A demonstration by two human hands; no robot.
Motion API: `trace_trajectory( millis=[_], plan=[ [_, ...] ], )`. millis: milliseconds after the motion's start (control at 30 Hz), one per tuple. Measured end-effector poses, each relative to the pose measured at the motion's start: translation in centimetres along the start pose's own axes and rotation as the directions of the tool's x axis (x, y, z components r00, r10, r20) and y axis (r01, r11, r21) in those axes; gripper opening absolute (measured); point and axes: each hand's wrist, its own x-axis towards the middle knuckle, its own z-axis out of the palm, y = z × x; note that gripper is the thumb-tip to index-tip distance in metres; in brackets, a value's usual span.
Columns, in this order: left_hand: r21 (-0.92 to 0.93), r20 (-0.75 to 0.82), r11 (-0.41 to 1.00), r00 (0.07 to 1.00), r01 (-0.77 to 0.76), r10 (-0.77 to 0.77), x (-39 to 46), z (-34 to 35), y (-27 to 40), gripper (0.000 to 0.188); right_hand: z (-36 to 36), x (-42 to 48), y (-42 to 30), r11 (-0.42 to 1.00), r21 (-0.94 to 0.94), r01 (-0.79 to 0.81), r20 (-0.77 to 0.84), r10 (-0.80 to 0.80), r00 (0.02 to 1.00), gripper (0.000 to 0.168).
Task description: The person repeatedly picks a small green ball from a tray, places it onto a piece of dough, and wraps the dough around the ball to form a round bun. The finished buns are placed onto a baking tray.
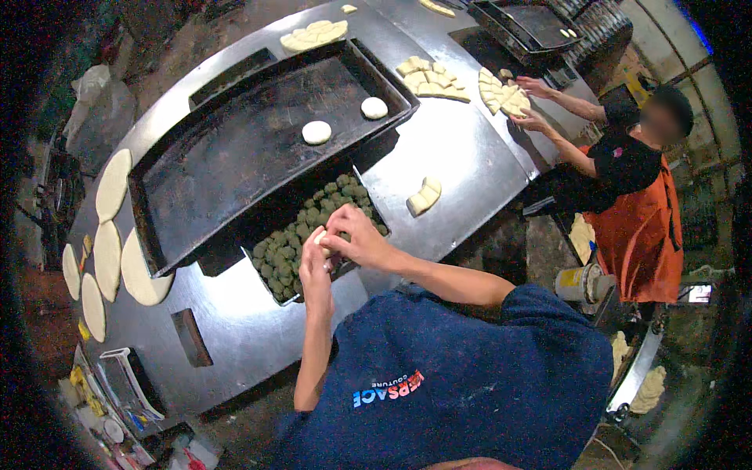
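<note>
My left hand (pixel 316 276) holds a small piece of pale dough (pixel 321 237), mostly hidden by the fingers. Against the same piece, the fingertips of my right hand (pixel 356 236) are pinched. Both hands are above a metal tray (pixel 271 294) full of greenish-brown balls (pixel 276 258), perhaps filling. Just beyond lies a large dark baking tray (pixel 235 141), propped over the back of the filling tray. Two round white dough pieces (pixel 316 133) rest in its right part. A short strip of cut dough (pixel 424 197) sits on the steel table to the right.
Flat dough sheets (pixel 108 258) lie on the steel table (pixel 247 364) at left, near a dark metal scraper (pixel 191 338). Scored dough slabs (pixel 433 79) are at the far right. There, a co-worker in an orange apron (pixel 634 229) handles another slab (pixel 503 94) beside a second dark tray (pixel 534 26).
</note>
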Motion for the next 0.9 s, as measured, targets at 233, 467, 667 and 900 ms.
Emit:
trace_trajectory(
  millis=[233, 467, 667, 900],
  plan=[
    [0.192, 0.055, 0.92, 0.94, -0.341, 0.337, -2.0, -0.1, 1.3, 0.075, -3.6, 2.2, -2.2, 0.938, 0.335, -0.088, 0.425, -0.067, 0.903, 0.041],
    [-0.303, -0.176, 0.88, 0.929, -0.365, 0.325, -1.5, 2.1, -1.5, 0.051, 0.5, -0.6, -4.2, 0.651, 0.655, -0.384, 0.266, 0.278, 0.923, 0.023],
    [-0.536, -0.22, 0.831, 0.975, -0.145, 0.028, -1.6, 4.0, -1.7, 0.044, -3.7, -3.1, -5.0, 0.949, 0.252, 0.188, 0.177, -0.236, 0.955, 0.027],
    [-0.159, -0.114, 0.949, 0.96, -0.271, 0.255, -1.7, 11.6, -2.9, 0.063, -11.6, -1.7, 1.1, 0.743, 0.565, -0.359, 0.457, 0.081, 0.886, 0.023]
  ],
)
